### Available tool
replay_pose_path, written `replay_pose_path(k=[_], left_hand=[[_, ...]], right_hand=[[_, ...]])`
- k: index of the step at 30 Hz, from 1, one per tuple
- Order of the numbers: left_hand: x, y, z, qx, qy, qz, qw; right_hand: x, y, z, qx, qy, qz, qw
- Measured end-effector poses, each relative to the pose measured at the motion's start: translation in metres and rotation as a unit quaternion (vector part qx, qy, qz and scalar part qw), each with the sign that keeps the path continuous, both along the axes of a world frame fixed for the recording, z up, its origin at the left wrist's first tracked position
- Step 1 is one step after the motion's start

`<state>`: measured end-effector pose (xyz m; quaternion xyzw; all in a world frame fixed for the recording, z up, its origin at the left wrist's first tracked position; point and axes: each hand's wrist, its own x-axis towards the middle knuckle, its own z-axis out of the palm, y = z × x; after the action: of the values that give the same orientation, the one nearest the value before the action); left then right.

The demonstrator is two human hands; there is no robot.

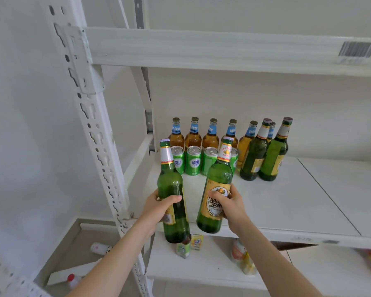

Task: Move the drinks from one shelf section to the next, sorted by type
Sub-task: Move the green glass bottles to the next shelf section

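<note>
My left hand (162,205) grips a green glass beer bottle (173,185) around its body, held upright at the shelf's front left edge. My right hand (231,203) grips a second green beer bottle (216,185) with a yellow label, its base over the front of the white shelf (287,200). Two more green bottles (263,155) stand further back to the right. Several amber bottles (193,136) with blue neck labels line the back. In front of them stand several green cans (193,160).
A white perforated upright post (99,142) rises left of my left hand. The shelf above (223,50) carries a barcode label (357,50). Small bottles and packs (186,247) sit on the lower shelf. The left section holds two fallen small bottles (100,248).
</note>
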<state>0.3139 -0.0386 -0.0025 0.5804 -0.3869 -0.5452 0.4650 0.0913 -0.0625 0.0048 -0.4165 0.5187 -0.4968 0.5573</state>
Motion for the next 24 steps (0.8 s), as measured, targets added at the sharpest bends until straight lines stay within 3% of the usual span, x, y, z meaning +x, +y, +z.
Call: replay_pose_path(k=[13, 24], left_hand=[[-0.073, 0.039, 0.008, 0.009, 0.01, -0.053, 0.999], [-0.201, 0.072, 0.016, 0.008, 0.016, -0.055, 0.998]], right_hand=[[-0.079, 0.071, 0.0, 0.014, -0.021, -0.065, 0.998], [-0.207, 0.115, 0.011, 0.027, -0.013, -0.076, 0.997]])
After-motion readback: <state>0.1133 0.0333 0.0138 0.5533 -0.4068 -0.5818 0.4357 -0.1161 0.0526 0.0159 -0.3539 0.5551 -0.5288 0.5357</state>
